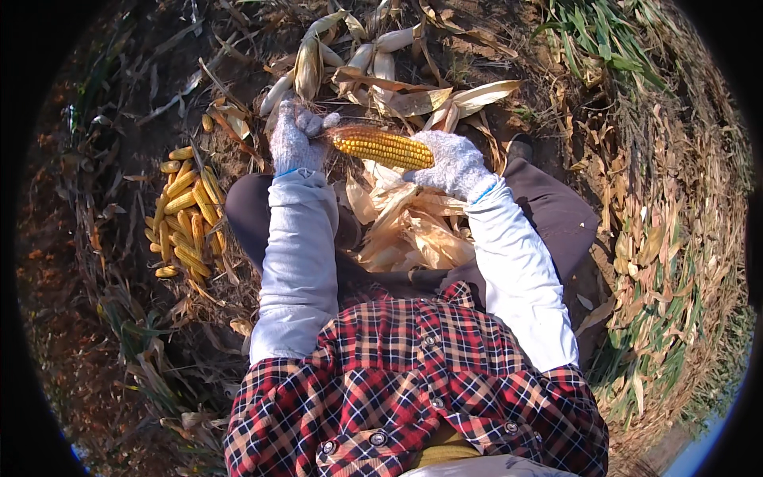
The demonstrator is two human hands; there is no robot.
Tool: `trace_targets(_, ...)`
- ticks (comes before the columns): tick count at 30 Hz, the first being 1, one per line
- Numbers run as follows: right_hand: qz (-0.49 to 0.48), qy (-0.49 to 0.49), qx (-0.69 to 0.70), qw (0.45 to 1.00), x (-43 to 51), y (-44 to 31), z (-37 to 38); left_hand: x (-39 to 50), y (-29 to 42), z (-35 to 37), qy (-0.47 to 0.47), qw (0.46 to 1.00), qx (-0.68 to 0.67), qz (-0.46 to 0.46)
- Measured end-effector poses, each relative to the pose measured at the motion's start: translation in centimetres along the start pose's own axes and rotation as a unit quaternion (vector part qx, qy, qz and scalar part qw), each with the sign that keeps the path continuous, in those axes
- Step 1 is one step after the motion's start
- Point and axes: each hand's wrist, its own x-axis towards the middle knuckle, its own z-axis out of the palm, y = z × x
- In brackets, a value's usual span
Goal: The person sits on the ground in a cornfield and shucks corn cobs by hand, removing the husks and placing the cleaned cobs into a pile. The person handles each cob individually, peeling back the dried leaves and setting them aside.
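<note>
My right hand (454, 162), in a pale knit glove, grips the butt of a bare yellow ear of corn (384, 146). The ear lies almost level, with its tip pointing left and brown silk (349, 130) on that end. Close by the tip is my left hand (301, 137), gloved alike, its fingers curled. Whether it pinches the silk or a piece of husk cannot be made out. Below the ear, a heap of dry, pale husks (417, 229) lies between my folded legs.
Several husked ears of corn (185, 208) lie piled on the ground at left. Unhusked ears (372, 56) lie beyond my hands among dry leaves. Cut stalks and leaves (650, 238) spread along the right, and green leaves (599, 39) show at the upper right.
</note>
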Motion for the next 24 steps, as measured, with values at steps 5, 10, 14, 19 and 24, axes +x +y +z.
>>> trace_targets(5,0.038,0.127,0.058,0.990,0.2,0.4,0.0,0.3,-0.6,-2.3,0.075,0.946,0.310,0.059)
trace_targets(10,-0.015,0.200,-0.104,0.974,0.2,1.4,-0.7,-2.8,-1.9,-0.9,-0.145,0.687,0.698,0.138)
trace_targets(14,-0.001,0.138,-0.132,0.982,0.0,1.4,-1.3,-3.3,0.1,3.2,-0.244,0.692,0.632,0.249)
trace_targets(19,-0.132,0.199,-0.190,0.952,0.2,1.3,-0.7,-4.2,0.0,4.3,-0.301,0.761,0.574,0.034)
trace_targets(24,-0.139,0.191,-0.184,0.954,0.0,0.6,-0.6,-3.8,-0.3,3.3,-0.226,0.731,0.636,0.097)
